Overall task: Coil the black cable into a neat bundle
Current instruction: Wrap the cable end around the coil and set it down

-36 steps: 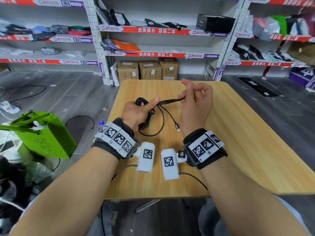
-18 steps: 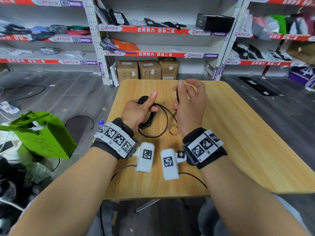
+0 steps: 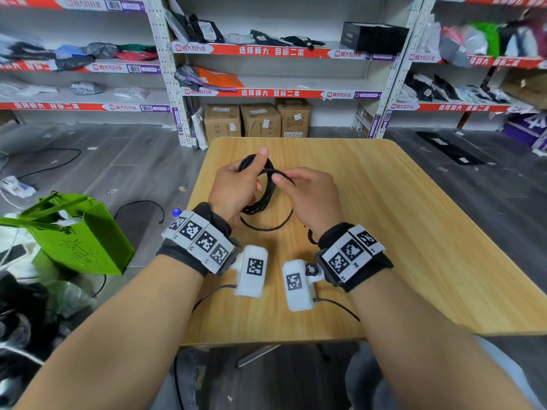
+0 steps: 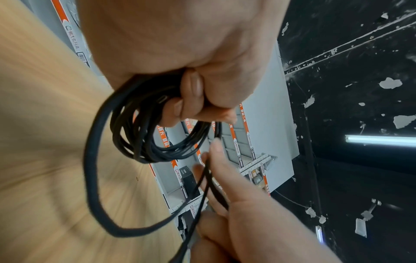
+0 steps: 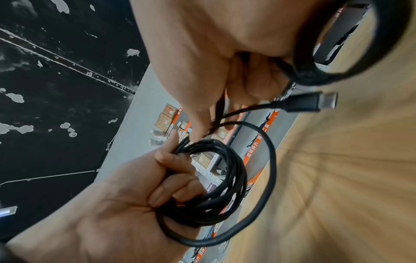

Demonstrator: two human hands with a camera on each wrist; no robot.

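While left hand grips coiled black cable, right hand just beside pinches loose tail; plug end dangles nearest right.

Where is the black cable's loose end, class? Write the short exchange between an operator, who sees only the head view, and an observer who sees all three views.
Observer: The right wrist view shows the plug. It sticks out free beside the right hand, over the table.
Operator: How is the coil gripped?
Observer: In the left wrist view, the left hand has its fingers curled round the bunched loops of the black cable.
Operator: What is the right hand doing?
Observer: The right wrist view shows its fingertips pinching the strand a short way back from the plug.
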